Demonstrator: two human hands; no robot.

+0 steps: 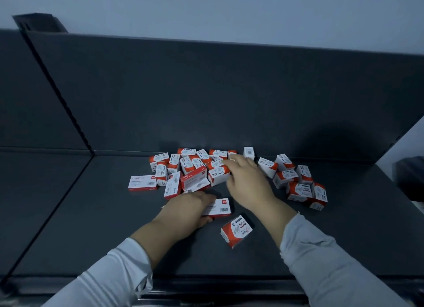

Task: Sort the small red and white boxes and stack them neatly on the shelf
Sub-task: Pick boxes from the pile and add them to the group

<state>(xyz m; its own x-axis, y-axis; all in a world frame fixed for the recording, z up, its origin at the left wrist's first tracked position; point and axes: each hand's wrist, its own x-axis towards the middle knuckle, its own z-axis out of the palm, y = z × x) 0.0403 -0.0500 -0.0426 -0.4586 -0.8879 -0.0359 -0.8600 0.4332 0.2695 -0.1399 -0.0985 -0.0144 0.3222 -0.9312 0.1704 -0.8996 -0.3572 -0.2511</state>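
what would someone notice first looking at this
A jumbled heap of small red and white boxes sprawls at the back of the dark shelf. Both hands are in it: the left hand holds a flat box at the heap's front edge, the right hand reaches into the middle.

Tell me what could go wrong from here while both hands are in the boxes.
The right hand reaches into the loose pile; tilted boxes there could tumble or scatter.
The lone paper clip box lies nearest the shelf's front edge; a sleeve might knock it off.
The left hand holds a flat box; two box shapes are mixed, so mis-sorting is possible.
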